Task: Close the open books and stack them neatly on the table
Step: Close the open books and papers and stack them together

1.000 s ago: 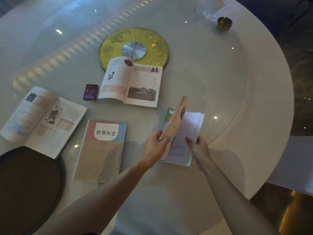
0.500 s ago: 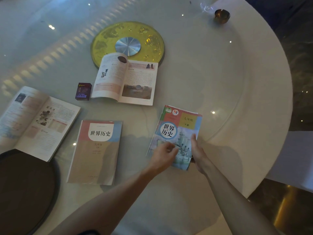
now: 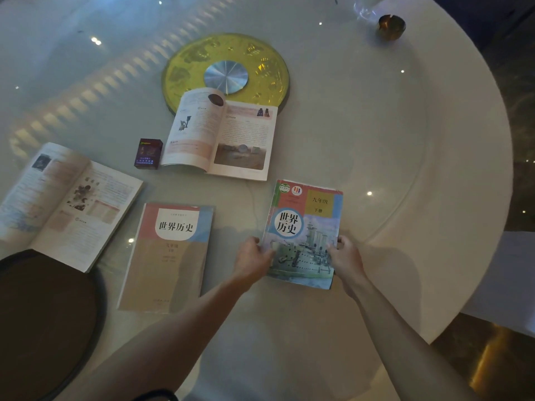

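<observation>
A closed history book with a warship cover lies flat on the round white table. My left hand grips its lower left edge and my right hand grips its lower right edge. To its left lies a second closed book with a pink, blue and tan cover. One open book rests near the table's middle, partly over a gold disc. Another open book lies at the far left.
A gold disc with a silver centre marks the table's middle. A small dark purple box stands beside the middle open book. A dark round tray sits at the lower left. A small brown ashtray is at the far right rim.
The book under my hands went from half open with its cover raised to fully closed and flat. Both hands then shifted to grip its lower side edges.
</observation>
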`<state>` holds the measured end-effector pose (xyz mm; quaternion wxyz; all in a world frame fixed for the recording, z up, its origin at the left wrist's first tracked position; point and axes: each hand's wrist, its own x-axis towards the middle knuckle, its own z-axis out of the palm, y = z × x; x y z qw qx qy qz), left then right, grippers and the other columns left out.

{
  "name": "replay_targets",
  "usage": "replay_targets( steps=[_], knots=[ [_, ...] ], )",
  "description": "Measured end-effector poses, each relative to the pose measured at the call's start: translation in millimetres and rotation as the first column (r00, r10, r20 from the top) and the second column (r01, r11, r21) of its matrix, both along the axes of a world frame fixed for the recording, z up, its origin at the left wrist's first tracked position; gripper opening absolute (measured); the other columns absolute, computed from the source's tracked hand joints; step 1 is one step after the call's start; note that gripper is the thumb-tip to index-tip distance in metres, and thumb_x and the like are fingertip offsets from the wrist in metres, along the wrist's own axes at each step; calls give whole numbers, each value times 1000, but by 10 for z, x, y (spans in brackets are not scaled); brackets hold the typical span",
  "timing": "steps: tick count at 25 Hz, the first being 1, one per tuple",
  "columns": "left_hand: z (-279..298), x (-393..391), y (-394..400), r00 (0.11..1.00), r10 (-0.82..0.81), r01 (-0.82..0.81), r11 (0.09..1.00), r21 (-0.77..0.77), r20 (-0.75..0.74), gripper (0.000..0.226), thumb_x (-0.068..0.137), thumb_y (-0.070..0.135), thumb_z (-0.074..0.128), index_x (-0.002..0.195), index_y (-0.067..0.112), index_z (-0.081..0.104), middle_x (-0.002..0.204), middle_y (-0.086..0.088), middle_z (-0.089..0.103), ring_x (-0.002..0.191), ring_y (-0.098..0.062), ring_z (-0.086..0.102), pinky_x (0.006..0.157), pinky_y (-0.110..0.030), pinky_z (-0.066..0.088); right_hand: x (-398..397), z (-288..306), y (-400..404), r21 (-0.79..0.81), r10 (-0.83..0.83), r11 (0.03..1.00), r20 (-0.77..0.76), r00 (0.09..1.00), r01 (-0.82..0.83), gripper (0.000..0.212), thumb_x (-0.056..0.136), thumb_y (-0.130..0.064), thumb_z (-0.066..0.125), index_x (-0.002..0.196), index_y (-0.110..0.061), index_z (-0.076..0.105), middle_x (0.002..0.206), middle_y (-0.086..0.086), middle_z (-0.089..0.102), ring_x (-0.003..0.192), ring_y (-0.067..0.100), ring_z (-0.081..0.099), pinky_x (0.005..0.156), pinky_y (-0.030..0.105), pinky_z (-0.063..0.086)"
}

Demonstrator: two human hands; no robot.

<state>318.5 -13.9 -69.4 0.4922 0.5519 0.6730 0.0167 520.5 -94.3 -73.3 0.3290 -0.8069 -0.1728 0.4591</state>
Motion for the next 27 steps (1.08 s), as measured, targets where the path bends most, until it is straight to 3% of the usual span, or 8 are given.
replay_targets(
  steps=[2, 7, 10, 14, 17, 19, 23, 27],
  knots=[
    [12, -98, 15, 995, 80, -75, 993, -86, 54, 39, 93, 31, 66, 124, 9, 58, 97, -2, 63, 80, -17, 63, 56, -26, 50, -24, 23, 12, 32, 35, 999, -28, 999, -34, 12, 106, -16, 53, 108, -15, 64, 109, 9, 74, 90, 24, 72, 77, 44, 61],
    [-14, -563, 128, 979, 183, -179, 982, -52, 94, 16, 90, 23, 69, 94, 9, 61, 92, -10, 67, 82, -22, 62, 72, -38, 53, -258, 164, 208, 105, 167, 981, -45, 985, -162, 19, 105, -17, 52, 119, -23, 64, 115, 9, 74, 101, 30, 73, 86, 52, 61],
    [83, -942, 202, 935, 280, -280, 959, -32, 219, 17, 96, 17, 65, 108, 5, 62, 102, -11, 68, 93, -26, 67, 80, -39, 58, -612, 279, 407, 123, 246, 963, -37, 969, -240, 16, 106, -16, 52, 116, -23, 62, 112, 7, 73, 94, 24, 73, 76, 42, 60],
    [147, -1592, 300, 882, 368, -384, 923, -3, 293, 21, 97, 17, 64, 114, 5, 65, 104, -15, 72, 92, -30, 72, 72, -43, 63, -1225, 279, 583, 119, 281, 956, -111, 953, -268, 14, 106, -20, 54, 110, -28, 64, 116, 5, 74, 103, 27, 74, 87, 50, 62],
    [140, -2042, 306, 877, 414, -436, 899, 39, 245, 13, 96, 18, 66, 107, 11, 65, 97, -14, 72, 75, -21, 69, 55, -32, 55, -1689, 275, 650, 78, 294, 955, -156, 943, -285, 15, 106, -17, 54, 115, -15, 66, 105, 4, 71, 87, 22, 72, 66, 37, 61],
    [125, -2319, 290, 885, 425, -444, 893, 72, 193, 9, 96, 19, 66, 103, 15, 66, 93, -11, 73, 71, -19, 67, 58, -31, 54, -1995, 214, 656, 37, 306, 952, -145, 941, -304, 12, 104, -12, 55, 107, -7, 66, 94, 7, 69, 76, 20, 68, 60, 38, 60],
    [64, -2717, 288, 915, 382, -393, 916, 77, 133, 7, 95, 21, 67, 101, 17, 67, 91, -4, 75, 75, -16, 70, 71, -36, 60, -2457, 47, 630, -59, 327, 942, -64, 943, -330, 22, 93, -22, 56, 106, -5, 64, 106, 25, 71, 87, 28, 70, 80, 62, 60],
    [-10, -2970, 303, 985, 167, -160, 977, 140, -39, 11, 93, 23, 66, 99, 14, 69, 91, -2, 73, 83, -20, 70, 74, -38, 60, -2801, 23, 558, -215, 511, 853, 159, 845, -475, 31, 93, -26, 47, 119, -13, 59, 115, 9, 63, 100, 30, 66, 85, 46, 59]
  ],
)
